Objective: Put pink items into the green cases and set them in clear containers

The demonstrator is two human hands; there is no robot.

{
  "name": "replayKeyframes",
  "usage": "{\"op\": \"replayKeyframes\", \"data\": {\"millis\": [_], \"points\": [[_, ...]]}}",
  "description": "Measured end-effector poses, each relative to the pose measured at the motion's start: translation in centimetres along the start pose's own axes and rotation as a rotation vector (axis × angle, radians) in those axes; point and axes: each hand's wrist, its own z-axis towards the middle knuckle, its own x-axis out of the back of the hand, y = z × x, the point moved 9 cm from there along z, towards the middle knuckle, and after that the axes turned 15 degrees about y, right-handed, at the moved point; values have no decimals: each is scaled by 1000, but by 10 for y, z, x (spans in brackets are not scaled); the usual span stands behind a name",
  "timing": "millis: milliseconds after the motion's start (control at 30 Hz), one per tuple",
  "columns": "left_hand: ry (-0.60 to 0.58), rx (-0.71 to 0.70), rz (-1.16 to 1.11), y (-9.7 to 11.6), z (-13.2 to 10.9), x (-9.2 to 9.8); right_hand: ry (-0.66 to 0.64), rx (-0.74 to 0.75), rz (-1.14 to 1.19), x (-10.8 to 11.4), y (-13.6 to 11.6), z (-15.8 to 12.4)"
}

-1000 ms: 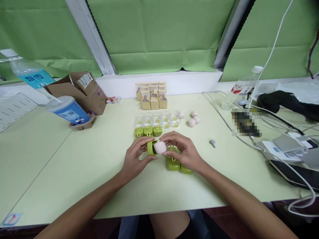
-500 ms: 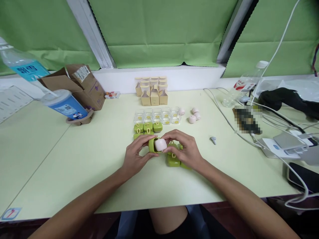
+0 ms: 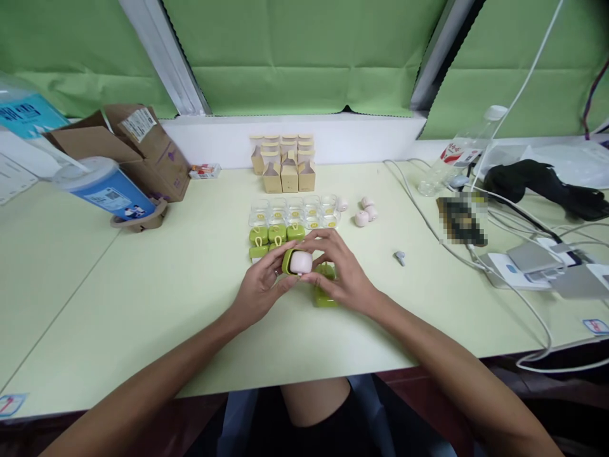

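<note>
My left hand (image 3: 259,284) is closed around an olive-green case (image 3: 286,261) that lies tilted with its open side facing right. A pale pink rounded piece (image 3: 301,262) sits partly inside this case, most of its smooth face showing. The thumb and fingers of my right hand (image 3: 343,270) are closed on the pink piece from the right. Beneath my right hand, other green cases (image 3: 326,297) stand on the table, partly hidden by it. Several more green cases with yellow loops (image 3: 276,234) stand in rows just behind my left hand.
Clear plastic cups (image 3: 295,209) stand in rows beyond the green cases, with open cardboard boxes (image 3: 289,174) behind. Loose pink pieces (image 3: 361,218) and a grey earbud (image 3: 399,258) lie to the right. Cables (image 3: 428,222) and a bottle (image 3: 457,158) are farther right; a blue cup (image 3: 109,193) stands left.
The pink piece has turned slightly and sits more squarely in the green case's opening. The view has shifted a little, so everything appears higher and further left.
</note>
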Motion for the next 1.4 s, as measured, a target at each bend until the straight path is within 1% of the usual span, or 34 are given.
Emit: {"op": "replayKeyframes", "data": {"millis": [67, 133, 200, 267, 333, 433, 600, 733, 933, 1100, 1233, 1333, 1400], "points": [[-1, 32, -69, 1, 0, -1, -42, 94, -52, -3, -6, -1], [-8, 37, -113, 4, 0, -2, -38, 177, -120, -3, -13, -2], [-28, 34, -110, 6, 0, -3, -18, 226, -212, -3, -16, -3], [-28, 25, -72, 8, -1, -3, -13, 236, -303, -3, -16, -5], [-14, 22, -27, 7, -1, -1, -26, 216, -337, -5, -14, -6], [29, 25, 19, 4, -3, 2, -34, 206, -287, -7, -15, -8], [145, 24, 65, 6, -3, 8, 61, 307, -244, -6, -26, -10], [169, 22, 100, 11, -2, 6, 82, 308, -268, -9, -23, -14], [196, 12, 142, 11, 1, 6, 92, 299, -304, -14, -20, -17], [188, -11, 158, 16, 1, 7, 63, 279, -350, -20, -19, -18], [171, 25, 115, 13, 1, 11, 74, 275, -382, -18, -17, -14], [96, 62, 24, 8, 1, 7, 33, 267, -360, -14, -15, -11], [41, 82, 5, 4, 0, 3, -4, 265, -365, -12, -14, -9]]}}
